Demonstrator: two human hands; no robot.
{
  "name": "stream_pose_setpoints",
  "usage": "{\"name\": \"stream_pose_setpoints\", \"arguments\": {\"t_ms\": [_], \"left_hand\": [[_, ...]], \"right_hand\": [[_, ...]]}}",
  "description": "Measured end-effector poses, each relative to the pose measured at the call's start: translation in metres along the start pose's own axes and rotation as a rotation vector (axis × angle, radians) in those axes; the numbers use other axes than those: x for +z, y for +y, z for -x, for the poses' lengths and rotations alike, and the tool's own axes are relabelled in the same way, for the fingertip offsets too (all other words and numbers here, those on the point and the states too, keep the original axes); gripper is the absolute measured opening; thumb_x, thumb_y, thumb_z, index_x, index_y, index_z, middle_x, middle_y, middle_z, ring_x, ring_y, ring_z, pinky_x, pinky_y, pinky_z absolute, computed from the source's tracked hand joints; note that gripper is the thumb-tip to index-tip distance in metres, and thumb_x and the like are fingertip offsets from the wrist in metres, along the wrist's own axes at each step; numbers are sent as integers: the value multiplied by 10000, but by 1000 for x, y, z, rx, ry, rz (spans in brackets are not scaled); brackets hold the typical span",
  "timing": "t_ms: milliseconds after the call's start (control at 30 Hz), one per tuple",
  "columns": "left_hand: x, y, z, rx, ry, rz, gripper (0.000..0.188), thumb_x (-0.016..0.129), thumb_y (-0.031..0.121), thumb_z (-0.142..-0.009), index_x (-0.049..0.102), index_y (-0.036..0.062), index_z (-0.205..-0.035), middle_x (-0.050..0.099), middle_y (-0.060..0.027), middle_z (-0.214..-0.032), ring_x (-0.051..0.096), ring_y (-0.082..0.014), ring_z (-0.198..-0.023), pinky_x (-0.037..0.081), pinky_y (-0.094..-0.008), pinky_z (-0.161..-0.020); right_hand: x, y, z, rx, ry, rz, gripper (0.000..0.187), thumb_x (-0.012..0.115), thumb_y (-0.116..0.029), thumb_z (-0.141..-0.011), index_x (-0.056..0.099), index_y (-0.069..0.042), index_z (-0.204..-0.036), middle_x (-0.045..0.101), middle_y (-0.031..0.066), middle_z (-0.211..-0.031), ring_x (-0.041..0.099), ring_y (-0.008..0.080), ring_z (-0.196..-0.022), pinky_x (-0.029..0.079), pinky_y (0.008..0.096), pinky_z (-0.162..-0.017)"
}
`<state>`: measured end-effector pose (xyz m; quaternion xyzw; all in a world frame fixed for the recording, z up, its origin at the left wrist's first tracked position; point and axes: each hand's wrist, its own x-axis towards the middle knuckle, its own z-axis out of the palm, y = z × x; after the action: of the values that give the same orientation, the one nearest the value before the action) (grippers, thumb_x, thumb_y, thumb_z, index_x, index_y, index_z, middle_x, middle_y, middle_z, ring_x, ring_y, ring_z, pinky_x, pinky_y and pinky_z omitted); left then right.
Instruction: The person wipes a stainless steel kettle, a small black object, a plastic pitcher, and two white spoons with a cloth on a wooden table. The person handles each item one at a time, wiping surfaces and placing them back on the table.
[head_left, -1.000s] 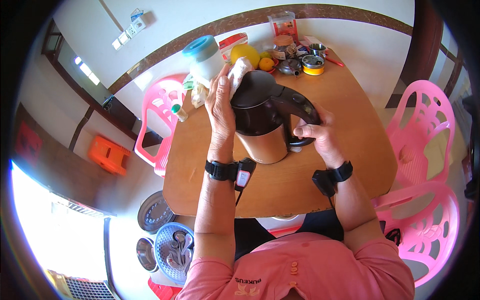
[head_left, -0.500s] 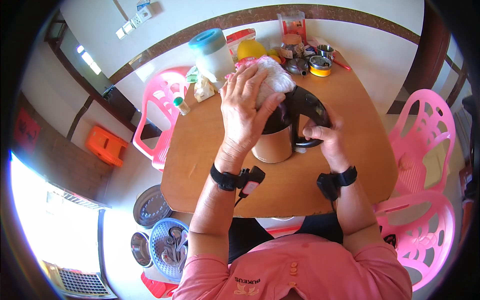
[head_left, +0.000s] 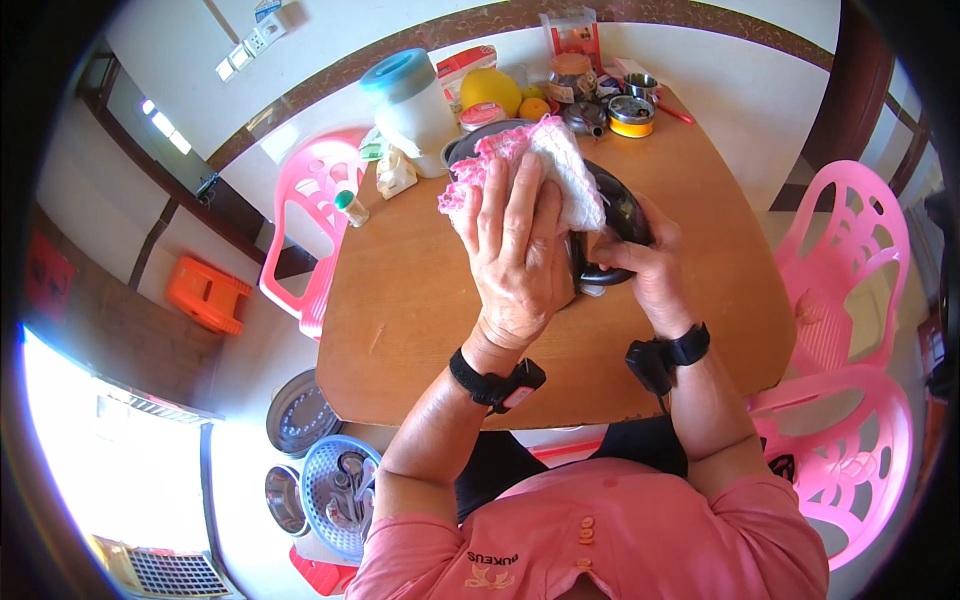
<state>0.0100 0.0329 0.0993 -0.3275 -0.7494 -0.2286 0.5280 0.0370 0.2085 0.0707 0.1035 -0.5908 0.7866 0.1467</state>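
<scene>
My right hand is wrapped round the black handle of an electric kettle, on the table before me. Over the kettle's top lies a white cloth with a pink frilled edge. My left hand presses this cloth down, fingers long and nearly flat, its palm toward the kettle. That hand and the cloth hide most of the kettle's body, so I cannot tell whether its base touches the table. Each wrist wears a black strap with a small box.
The wooden table has a white teal-lidded container, a yellow round fruit, a small dark teapot and a yellow-banded tin at its far side. Pink chairs flank it. A blue basket stands low at left.
My left hand and the cloth have shifted right and nearer to me across the kettle, and the fingers have turned to point farther away. My right hand stays on the handle.
</scene>
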Motion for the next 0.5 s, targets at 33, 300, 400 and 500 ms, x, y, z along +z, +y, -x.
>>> {"name": "stream_pose_setpoints", "arguments": {"t_ms": [33,300,400,500], "left_hand": [[1,0,4,-6,0,-5,401,695,28,-835,684,29,-1235,554,-136,-1441,464,-360,-1376,332,-476,-1118],[3,7,30,20,-65,-107,418,684,74,-773,678,54,-1191,520,-91,-1433,458,-312,-1320,343,-472,-1056],[0,7,35,4,-91,-93,432,697,92,-754,673,79,-1185,539,-66,-1392,490,-293,-1242,346,-476,-1048],[-4,9,39,-42,-104,-49,438,726,72,-745,671,96,-1179,552,-71,-1365,508,-309,-1201,370,-473,-1011]], "right_hand": [[1,0,0,-9,-6,-15,521,789,-41,-730,642,6,-1227,678,3,-946,627,79,-830,507,240,-773],[8,5,-1,-143,5,56,558,820,-96,-718,638,7,-1235,696,28,-1038,636,113,-928,522,276,-866],[8,6,-1,-93,-22,-32,582,844,-139,-715,633,6,-1238,693,29,-1046,635,119,-927,520,276,-862],[7,7,-1,-104,-48,-5,619,865,-194,-721,621,5,-1254,686,28,-1034,629,120,-920,517,281,-847]]}}
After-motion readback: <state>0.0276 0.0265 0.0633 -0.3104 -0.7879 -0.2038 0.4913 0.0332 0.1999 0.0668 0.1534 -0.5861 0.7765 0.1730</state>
